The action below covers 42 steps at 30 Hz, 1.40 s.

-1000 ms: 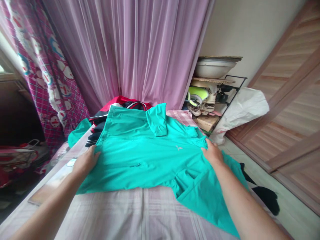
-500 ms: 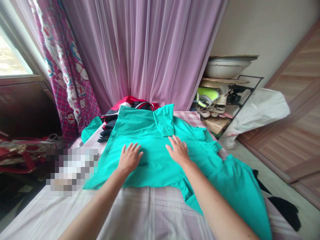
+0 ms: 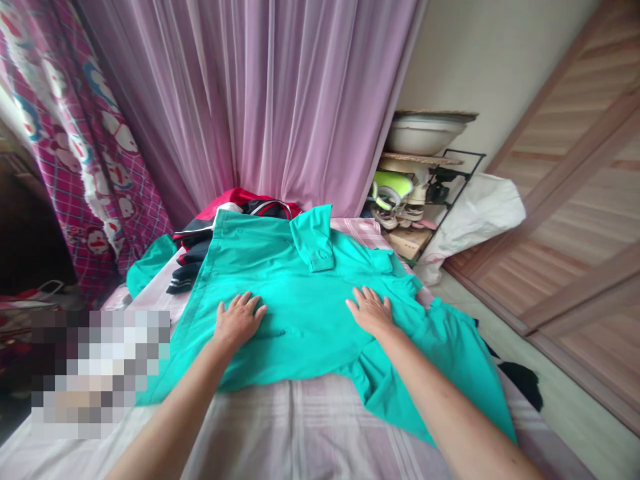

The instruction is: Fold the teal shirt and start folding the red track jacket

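A teal long-sleeved shirt (image 3: 300, 300) lies spread over the bed, its hem end to the left. One sleeve is folded across the body, with its cuff (image 3: 321, 259) near the middle; the other sleeve (image 3: 455, 373) trails toward the lower right. My left hand (image 3: 239, 319) rests flat on the left part of the cloth, fingers spread. On the right part lies my right hand (image 3: 371, 311), palm down and fingers apart. Neither hand grips the fabric. Small creases run between and around the hands.
The bed (image 3: 270, 433) has a pale checked sheet. Dark and red clothes (image 3: 195, 250) are heaped behind the shirt, before a purple curtain (image 3: 280, 100). At the right stand a shoe rack (image 3: 440, 223) with a basin (image 3: 420, 135), a white bag (image 3: 483, 213) and a wooden door (image 3: 565, 220).
My hands have moved further apart over the cloth, the right one outward to the right. The camera view has swung somewhat to the right. The shirt lies much as before.
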Tool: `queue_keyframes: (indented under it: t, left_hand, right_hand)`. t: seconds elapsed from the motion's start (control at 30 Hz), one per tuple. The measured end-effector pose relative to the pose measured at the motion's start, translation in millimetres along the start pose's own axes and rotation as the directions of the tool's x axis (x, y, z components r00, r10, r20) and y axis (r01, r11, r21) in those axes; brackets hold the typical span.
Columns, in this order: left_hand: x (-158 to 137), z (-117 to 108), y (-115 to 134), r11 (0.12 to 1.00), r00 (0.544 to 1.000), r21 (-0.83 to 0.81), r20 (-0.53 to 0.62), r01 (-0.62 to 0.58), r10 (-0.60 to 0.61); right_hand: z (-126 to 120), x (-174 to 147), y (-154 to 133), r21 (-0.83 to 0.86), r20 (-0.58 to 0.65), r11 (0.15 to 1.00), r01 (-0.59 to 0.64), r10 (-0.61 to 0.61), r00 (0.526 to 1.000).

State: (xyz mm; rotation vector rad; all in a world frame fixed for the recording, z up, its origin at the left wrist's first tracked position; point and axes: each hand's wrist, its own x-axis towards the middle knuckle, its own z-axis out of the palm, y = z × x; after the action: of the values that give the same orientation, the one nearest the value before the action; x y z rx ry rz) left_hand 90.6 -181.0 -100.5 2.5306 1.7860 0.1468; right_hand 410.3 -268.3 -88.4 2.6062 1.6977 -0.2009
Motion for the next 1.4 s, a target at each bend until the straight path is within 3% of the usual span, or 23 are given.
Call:
queue_keyframes:
  t: [0.07, 0.13, 0.2, 0.27, 0.33, 0.4, 0.47, 0.6, 0.77, 0.93, 1.07, 1.17, 1.3, 1.4]
  left_hand:
    - [10, -3, 19, 0.999, 0.996, 0.013, -0.073, -0.048, 0.049]
    - [21, -3, 39, 0.994, 0.989, 0.011, -0.104, -0.106, 0.107]
    - [30, 1, 51, 0.994, 0.993, -0.002, -0.048, -0.110, 0.109]
    - [36, 8, 54, 0.997, 0.997, -0.001, 0.027, -0.076, 0.076]
    - [39, 15, 51, 0.998, 0.996, 0.011, 0.060, -0.061, 0.060]
    - [41, 22, 45, 0.998, 0.997, 0.018, 0.045, -0.067, 0.066]
    - [41, 26, 41, 0.997, 0.997, 0.014, 0.021, -0.076, 0.076]
    - [40, 26, 41, 0.996, 0.996, 0.007, 0.008, -0.087, 0.086]
    - [36, 16, 47, 0.997, 0.996, 0.032, 0.051, -0.075, 0.073]
    - [34, 14, 51, 0.998, 0.997, 0.029, 0.052, -0.063, 0.062]
    - [36, 14, 50, 0.997, 0.997, 0.010, 0.021, -0.072, 0.072]
    - [34, 10, 45, 0.996, 0.994, -0.033, -0.075, -0.078, 0.075]
    - [10, 7, 47, 0.981, 0.957, -0.079, -0.247, -0.177, 0.152]
    - [-22, 13, 63, 0.950, 0.938, -0.090, -0.210, -0.300, 0.277]
  right_hand:
    - [-3, 2, -22, 0.029, -0.073, 0.998, 0.064, -0.062, 0.995]
    - [-2, 6, -48, 0.056, -0.114, 0.973, 0.222, -0.215, 0.970]
    - [2, 13, -66, 0.076, -0.091, 0.923, 0.378, -0.372, 0.924]
    - [8, 25, -65, 0.080, -0.046, 0.895, 0.439, -0.437, 0.898]
    - [12, 37, -40, 0.058, -0.024, 0.932, 0.358, -0.357, 0.934]
    - [15, 48, -1, 0.018, -0.045, 0.987, 0.158, -0.157, 0.987]
    - [18, 53, 39, -0.025, -0.100, 0.999, 0.025, -0.027, 0.995]
    - [23, 52, 79, -0.062, -0.173, 0.998, -0.033, 0.021, 0.985]
    - [20, 51, 72, -0.076, -0.175, 0.996, -0.042, 0.028, 0.984]
    - [8, 38, 43, -0.061, -0.077, 0.994, -0.085, 0.080, 0.994]
    - [16, 12, 18, -0.017, -0.065, 0.995, 0.101, -0.102, 0.993]
    - [25, -4, 18, -0.011, -0.059, 0.994, 0.111, -0.112, 0.992]
    - [30, -8, 31, -0.023, -0.070, 0.997, 0.072, -0.073, 0.995]
    - [27, -5, 35, -0.037, -0.078, 0.997, 0.073, -0.076, 0.994]
